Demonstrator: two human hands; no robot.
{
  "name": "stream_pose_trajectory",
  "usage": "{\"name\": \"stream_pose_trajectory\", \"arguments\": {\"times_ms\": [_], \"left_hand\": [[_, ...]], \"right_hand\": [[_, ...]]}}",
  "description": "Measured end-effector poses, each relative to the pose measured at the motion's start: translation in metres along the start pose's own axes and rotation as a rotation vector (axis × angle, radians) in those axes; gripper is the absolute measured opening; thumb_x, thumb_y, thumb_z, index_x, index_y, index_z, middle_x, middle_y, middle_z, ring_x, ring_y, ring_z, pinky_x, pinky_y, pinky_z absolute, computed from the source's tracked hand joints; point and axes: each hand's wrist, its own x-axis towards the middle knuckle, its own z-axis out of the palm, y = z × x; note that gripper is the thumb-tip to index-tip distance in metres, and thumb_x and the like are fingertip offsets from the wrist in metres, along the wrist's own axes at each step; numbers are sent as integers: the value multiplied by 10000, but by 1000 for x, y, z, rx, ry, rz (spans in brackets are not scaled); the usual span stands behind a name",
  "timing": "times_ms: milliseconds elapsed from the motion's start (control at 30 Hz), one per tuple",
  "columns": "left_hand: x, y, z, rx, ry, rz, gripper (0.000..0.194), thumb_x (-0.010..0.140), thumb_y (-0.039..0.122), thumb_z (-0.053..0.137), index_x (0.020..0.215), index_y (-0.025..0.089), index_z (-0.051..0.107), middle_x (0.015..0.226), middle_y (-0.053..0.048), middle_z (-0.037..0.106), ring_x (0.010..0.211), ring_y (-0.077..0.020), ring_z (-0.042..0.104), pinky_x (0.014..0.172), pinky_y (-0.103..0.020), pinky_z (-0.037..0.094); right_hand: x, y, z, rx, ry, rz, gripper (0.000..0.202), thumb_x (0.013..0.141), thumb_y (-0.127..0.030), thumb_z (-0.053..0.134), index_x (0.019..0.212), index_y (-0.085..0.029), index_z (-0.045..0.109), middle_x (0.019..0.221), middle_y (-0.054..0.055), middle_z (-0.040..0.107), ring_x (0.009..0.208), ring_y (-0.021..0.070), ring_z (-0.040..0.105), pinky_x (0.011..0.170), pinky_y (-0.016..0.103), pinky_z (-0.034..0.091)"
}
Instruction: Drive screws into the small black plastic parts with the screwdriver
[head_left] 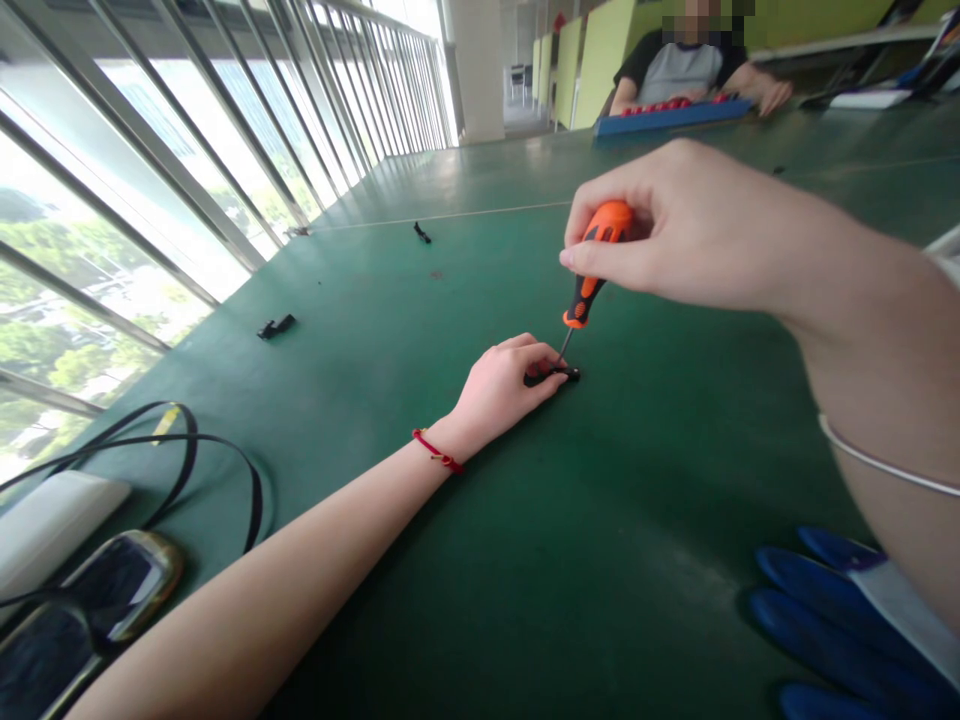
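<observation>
My right hand (667, 230) is closed around the orange and black handle of a screwdriver (587, 280), which slants down toward the table. Its thin metal shaft reaches a small black part (571, 374) lying on the green tabletop. Thumb and fingers of my left hand (510, 380) pinch that part from the left and press it to the surface. The screwdriver's tip and much of the part are hidden by my left fingers, so I cannot make out a screw.
Small black pieces (277, 326) lie on the green table (450, 560) at left, another (422, 233) farther back. A phone (112, 590), black cable (259, 500) and white box (56, 520) sit lower left, blue gloves (840, 620) lower right. A person (682, 70) sits opposite behind a blue tray (675, 117).
</observation>
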Motion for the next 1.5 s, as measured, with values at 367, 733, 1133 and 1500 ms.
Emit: {"name": "stream_pose_trajectory", "arguments": {"times_ms": [367,733,1133,1500], "left_hand": [[0,-1,1,-13,3,-8,127,810,250,577,860,179,670,825,-11,581,702,-98,546,652,-226,439],[1,-3,2,-37,13,-23,123,807,267,585,830,179,667,815,-7,581,687,-92,536,642,-221,435],[1,1,2,-62,13,-82,160,814,301,576,817,174,673,840,-20,603,678,-101,529,649,-235,443],[0,14,3,-56,50,-197,138,780,247,591,847,179,691,785,-22,586,724,-126,535,682,-249,464]], "right_hand": [[0,-3,-3,9,-91,78,355,825,-502,474,704,-206,630,503,-29,336,455,68,321,495,254,212],[-1,-6,-1,3,-75,64,329,817,-500,480,697,-215,590,500,-50,362,441,59,288,487,247,216],[-1,-3,0,17,-40,58,342,833,-511,449,746,-223,614,499,-50,370,434,63,293,472,245,219],[-1,-6,0,13,-36,59,310,824,-463,465,710,-209,603,521,-32,400,472,84,319,491,271,245]]}}
